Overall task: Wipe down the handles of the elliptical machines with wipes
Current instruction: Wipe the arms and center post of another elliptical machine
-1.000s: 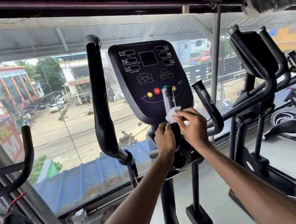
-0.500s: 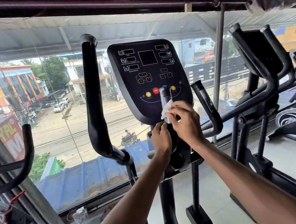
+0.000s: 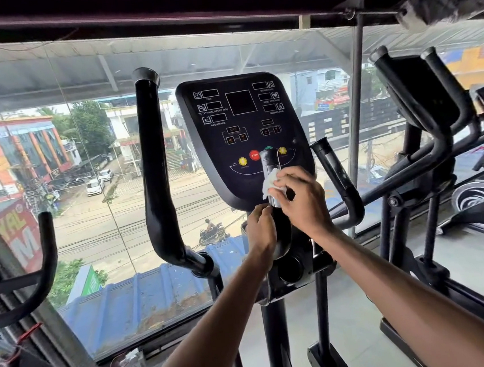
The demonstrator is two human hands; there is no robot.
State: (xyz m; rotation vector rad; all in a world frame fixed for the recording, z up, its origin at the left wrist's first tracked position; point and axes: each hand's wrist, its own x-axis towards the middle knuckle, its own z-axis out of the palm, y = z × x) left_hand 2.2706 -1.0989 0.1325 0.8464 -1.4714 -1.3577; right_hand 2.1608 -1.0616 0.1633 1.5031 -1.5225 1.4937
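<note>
In front of me stands an elliptical machine with a black console (image 3: 244, 129). A short inner handle (image 3: 270, 163) rises in front of the console. My right hand (image 3: 301, 201) pinches a white wipe (image 3: 270, 183) and presses it round that handle's silver sensor section. Lower down, my left hand (image 3: 260, 232) grips the same handle near its base. The second inner handle (image 3: 334, 171) stands free to the right. A tall black moving handle (image 3: 153, 168) curves up on the left.
A large window (image 3: 88, 198) overlooking a street runs behind the machine. Another elliptical's handles (image 3: 423, 112) stand at the right, and a black curved bar (image 3: 44, 261) of a neighbouring machine at the left. Grey floor (image 3: 351, 320) lies below.
My right hand has slid the wipe upward along the inner handle, from near its base to the silver section. My left hand has stayed low on the handle.
</note>
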